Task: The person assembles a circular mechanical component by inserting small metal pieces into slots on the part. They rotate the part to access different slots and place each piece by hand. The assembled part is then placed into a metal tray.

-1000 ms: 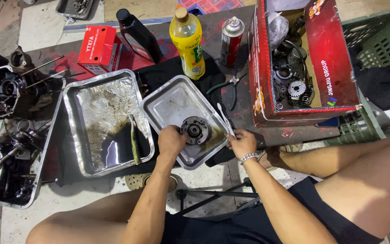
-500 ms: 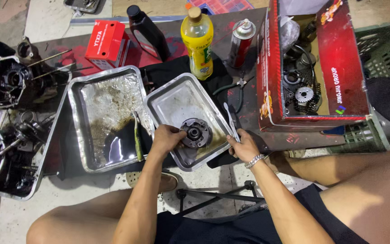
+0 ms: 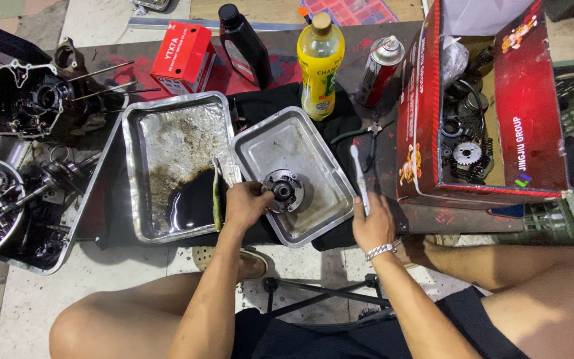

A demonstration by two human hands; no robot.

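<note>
Centrally, left hand [image 3: 246, 205]: grip closed around the rim of a round metal engine part [image 3: 283, 189], fingers on its left side. Part sits in the small steel tray [image 3: 320, 199], toward that tray's near-left wall; tray floor beyond it bare up to the far rim.

Right hand [image 3: 373, 225]: grip narrow, holding a thin pale tool [image 3: 359, 178] that points away from the body. Hand is just off the small tray's right rim, at the near edge of the desk [image 3: 386, 143]. Metal bracelet on that wrist.

Large steel tray [image 3: 142, 143] lies touching the small tray's left rim; dark oil pooled in its near-right corner, a green-handled tool [image 3: 216, 193] resting on the shared edge. Little open room between the two trays.

Pliers [image 3: 360, 136] lie just beside the small tray's right rim, on a black cloth [image 3: 264, 103]. Red cardboard box [image 3: 426, 100] of gears and springs stands at the right edge, close to the right hand; narrow gap there.

Far edge: yellow bottle [image 3: 320, 63], spray can [image 3: 380, 70], black oil bottle [image 3: 242, 43], small red box [image 3: 182, 56], all clear of the trays.

Left edge: engine casing [image 3: 31, 100] and a tray of loose parts [image 3: 8, 199], well apart from both hands.
</note>
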